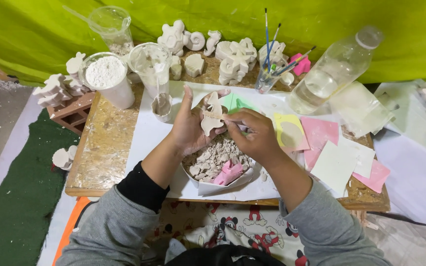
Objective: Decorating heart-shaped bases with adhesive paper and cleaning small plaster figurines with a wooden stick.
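White plaster figure [212, 117] sits gripped in the left hand [189, 129] above a paper bowl [208, 186] of scraps while the right hand [257, 136] pinches a thin tool against its edge, trimming seemingly unfinished.

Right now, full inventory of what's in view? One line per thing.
plaster figure: 1, white, held over the bowl
bowl: 1, white, at the table's near edge, full of plaster scraps plus a pink mould
plaster casts: a dozen or so, white, along the table's far edge; more at far left
powder tub: 1, white, far left
cups: 2 large clear and 1 small, far left
brush jar: 1, clear, several brushes, far centre
bottle: 1, clear plastic, tilted, far right
paper sheets: several, pink, yellow, green, white, right of the bowl
table: 1, chipboard, low
left hand: grip on the figure
right hand: fingertips at the figure's edge
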